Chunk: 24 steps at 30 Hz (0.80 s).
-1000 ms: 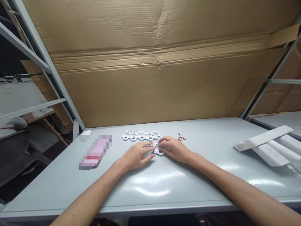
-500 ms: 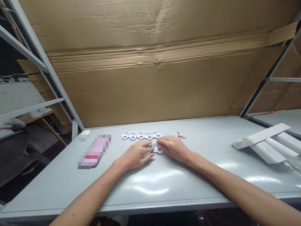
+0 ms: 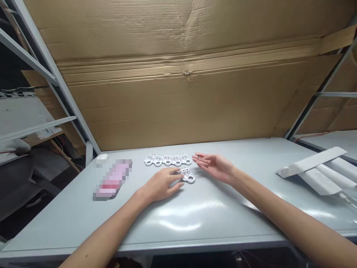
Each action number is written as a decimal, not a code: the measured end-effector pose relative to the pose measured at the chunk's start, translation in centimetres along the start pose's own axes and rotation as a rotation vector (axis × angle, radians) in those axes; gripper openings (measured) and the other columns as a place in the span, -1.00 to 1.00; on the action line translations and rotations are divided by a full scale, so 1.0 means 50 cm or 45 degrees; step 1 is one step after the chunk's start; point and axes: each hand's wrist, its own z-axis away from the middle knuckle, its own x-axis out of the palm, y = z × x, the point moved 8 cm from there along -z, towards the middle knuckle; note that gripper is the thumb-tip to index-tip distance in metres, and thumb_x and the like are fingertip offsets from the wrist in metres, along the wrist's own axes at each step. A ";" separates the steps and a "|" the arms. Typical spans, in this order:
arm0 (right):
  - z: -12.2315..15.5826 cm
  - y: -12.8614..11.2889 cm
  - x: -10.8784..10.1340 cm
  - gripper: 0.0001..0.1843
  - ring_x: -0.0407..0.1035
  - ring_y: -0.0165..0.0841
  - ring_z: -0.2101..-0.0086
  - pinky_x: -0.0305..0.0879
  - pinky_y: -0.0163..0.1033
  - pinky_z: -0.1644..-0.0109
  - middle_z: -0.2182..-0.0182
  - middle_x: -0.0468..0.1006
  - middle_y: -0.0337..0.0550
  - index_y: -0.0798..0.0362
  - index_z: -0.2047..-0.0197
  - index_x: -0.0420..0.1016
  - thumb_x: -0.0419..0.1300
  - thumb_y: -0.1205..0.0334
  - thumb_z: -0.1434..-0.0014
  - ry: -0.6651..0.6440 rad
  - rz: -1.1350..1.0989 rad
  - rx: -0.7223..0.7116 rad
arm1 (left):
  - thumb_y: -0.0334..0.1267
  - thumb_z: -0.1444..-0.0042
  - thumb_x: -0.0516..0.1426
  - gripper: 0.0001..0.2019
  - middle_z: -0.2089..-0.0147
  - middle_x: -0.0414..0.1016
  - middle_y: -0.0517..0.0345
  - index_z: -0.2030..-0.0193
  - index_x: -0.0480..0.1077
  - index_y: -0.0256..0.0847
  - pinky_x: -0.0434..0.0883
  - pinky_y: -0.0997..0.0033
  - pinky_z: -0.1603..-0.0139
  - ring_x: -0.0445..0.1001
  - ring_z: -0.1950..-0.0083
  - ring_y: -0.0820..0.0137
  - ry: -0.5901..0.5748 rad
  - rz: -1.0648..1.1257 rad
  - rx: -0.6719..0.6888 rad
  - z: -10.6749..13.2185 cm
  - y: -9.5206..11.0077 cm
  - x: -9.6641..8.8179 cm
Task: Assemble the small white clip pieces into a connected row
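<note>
A white plastic plate with a round hole (image 3: 190,178) lies flat on the grey table. My left hand (image 3: 160,184) rests at its left side, fingers spread, with fingertips touching or just over the plate's edge. To the plate's upper right, my right hand (image 3: 216,167) is raised and turned palm up. A tiny dark and red piece (image 3: 200,156) shows at its fingers; its exact kind is too small to tell. Behind the single plate, several similar white plates (image 3: 167,160) stand side by side in a row, small pins along their far edges.
At the left lie a pink, blurred-out flat object (image 3: 115,178) and a white mouse-like object (image 3: 102,157). White folded pieces (image 3: 315,167) with a cable lie at the right. A cardboard wall (image 3: 189,108) and metal frame posts (image 3: 64,89) close off the back and left.
My right hand has left the plate, moved right and turned palm up. The small red and black pieces on the table at the right no longer show. My left hand stays in place.
</note>
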 end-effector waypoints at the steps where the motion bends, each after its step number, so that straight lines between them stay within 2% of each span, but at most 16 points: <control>1: -0.001 0.001 0.004 -0.75 0.33 -0.22 -0.17 0.15 -0.15 -0.35 0.00 0.58 0.03 0.06 0.18 0.51 0.19 0.40 -0.03 -0.012 -0.004 0.003 | -0.17 -0.34 0.03 -0.72 -0.18 0.41 -0.08 -0.06 0.47 -0.14 0.38 0.15 -0.13 0.43 -0.14 0.13 0.003 0.001 0.001 0.000 0.000 -0.001; 7: 0.000 0.005 0.017 -0.84 0.37 -0.24 -0.14 0.20 -0.16 -0.33 -0.02 0.58 -0.02 0.05 0.17 0.53 0.17 0.31 -0.16 -0.033 0.027 0.025 | -0.16 -0.34 0.02 -0.72 -0.17 0.42 -0.05 -0.07 0.47 -0.12 0.38 0.15 -0.13 0.43 -0.14 0.15 0.008 0.005 -0.009 0.001 -0.001 0.000; 13: 0.010 -0.015 0.007 -0.77 0.43 -0.23 -0.09 0.31 -0.10 -0.25 -0.05 0.57 -0.06 -0.02 0.07 0.53 0.24 0.21 -0.18 -0.040 0.213 -0.059 | -0.16 -0.35 0.01 -0.70 -0.17 0.42 -0.04 -0.10 0.45 -0.12 0.38 0.19 -0.12 0.44 -0.13 0.16 -0.002 -0.017 -0.001 0.001 -0.001 0.001; 15: 0.011 -0.040 -0.010 -0.71 0.46 -0.19 -0.04 0.39 -0.07 -0.16 -0.02 0.58 -0.02 0.00 0.01 0.51 0.23 0.13 -0.20 0.011 0.411 -0.155 | -0.16 -0.35 0.01 -0.70 -0.16 0.42 -0.04 -0.10 0.45 -0.12 0.38 0.19 -0.11 0.44 -0.12 0.16 -0.005 -0.012 -0.007 0.001 0.000 -0.001; 18: 0.017 -0.091 -0.045 -0.68 0.54 -0.14 0.11 0.49 -0.05 0.08 0.08 0.63 -0.03 -0.02 0.02 0.53 0.15 0.03 -0.24 0.191 0.950 -0.391 | -0.16 -0.35 0.02 -0.72 -0.14 0.44 -0.02 -0.08 0.46 -0.11 0.38 0.21 -0.10 0.44 -0.11 0.17 -0.005 0.009 -0.012 0.000 0.001 -0.002; 21: 0.023 -0.122 -0.061 -0.74 0.55 -0.16 0.28 0.45 -0.04 0.16 0.20 0.65 -0.13 -0.06 0.13 0.57 0.12 0.09 -0.21 0.310 1.531 -0.608 | -0.16 -0.35 0.02 -0.72 -0.14 0.43 -0.01 -0.07 0.46 -0.11 0.37 0.23 -0.11 0.44 -0.11 0.18 -0.008 0.014 -0.011 0.000 0.001 -0.002; 24: 0.013 -0.111 -0.071 -0.75 0.53 -0.17 0.29 0.41 -0.06 0.15 0.26 0.66 -0.16 -0.06 0.18 0.58 0.10 0.17 -0.17 0.260 1.798 -0.587 | -0.16 -0.35 0.03 -0.73 -0.15 0.43 -0.03 -0.06 0.46 -0.12 0.37 0.23 -0.10 0.44 -0.11 0.17 -0.005 0.009 -0.011 0.001 0.000 -0.002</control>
